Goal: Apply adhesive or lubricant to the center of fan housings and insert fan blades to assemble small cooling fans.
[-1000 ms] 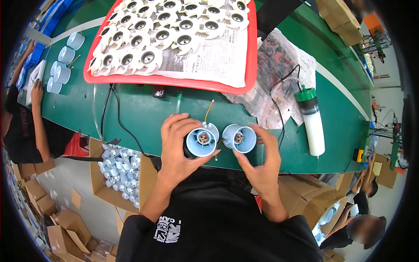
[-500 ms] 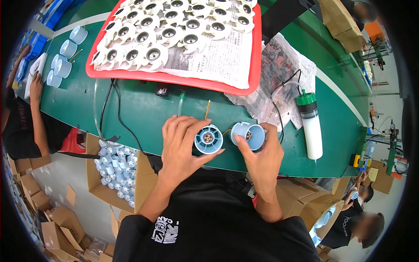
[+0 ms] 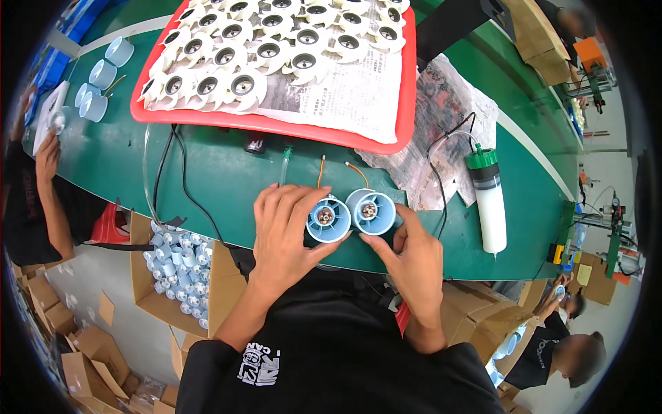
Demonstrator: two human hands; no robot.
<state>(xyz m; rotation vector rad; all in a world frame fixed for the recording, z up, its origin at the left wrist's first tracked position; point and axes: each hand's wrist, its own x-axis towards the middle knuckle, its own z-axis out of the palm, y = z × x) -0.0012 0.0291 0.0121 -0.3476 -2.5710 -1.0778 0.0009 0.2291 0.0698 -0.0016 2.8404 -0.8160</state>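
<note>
Two light-blue round fan housings, each with a small motor at its ribbed centre, stand side by side and touch or nearly touch at the bench's near edge. My left hand [image 3: 286, 228] is closed round the left fan housing [image 3: 338, 231]; thumb and fingers press its outer wall. Around the right fan housing [image 3: 384, 224], my right hand [image 3: 416, 255] closes with the thumb below and fingers at its right side. Both open mouths face up toward me. A thin orange wire [image 3: 321, 171] rises from the left housing and another orange wire [image 3: 358, 172] from the right one.
A red tray [image 3: 405, 110] holds several white fan impellers [image 3: 243, 85] on newspaper. A large white-filled syringe [image 3: 491, 210] with a green cap lies right. A green-tipped tube [image 3: 286, 162] and black cables [image 3: 189, 176] cross the green bench. More housings [image 3: 92, 107] stand left, near a co-worker's hand.
The right fan housing has turned from a sideways tilt to face up and moved left against the other one; its wire now points away. The co-worker at left has moved a housing onto the white pad.
</note>
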